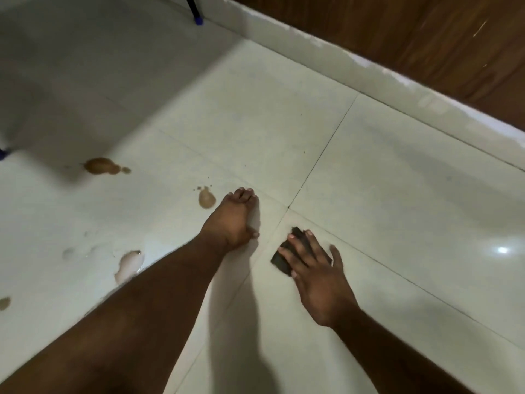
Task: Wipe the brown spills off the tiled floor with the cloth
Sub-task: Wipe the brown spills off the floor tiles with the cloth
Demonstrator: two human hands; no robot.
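Note:
A small dark folded cloth [280, 261] lies on the white tiled floor [383, 172]. My right hand [315, 277] presses flat on the cloth with straight, spread fingers. My left hand [233, 220] rests on the floor to the cloth's left, fingers pointing away from me. A brown spill [206, 199] sits just left of my left fingertips. A larger brown spill [100, 166] lies further left. A pale wet patch [129, 264] shows beside my left forearm, and a small brown spot [4, 303] lies at the left edge.
A white skirting [369, 78] under a brown wooden panel [426, 38] runs diagonally along the upper right. A dark leg with a blue foot [196, 19] stands at the top. Another blue bit [4, 153] shows at the left edge.

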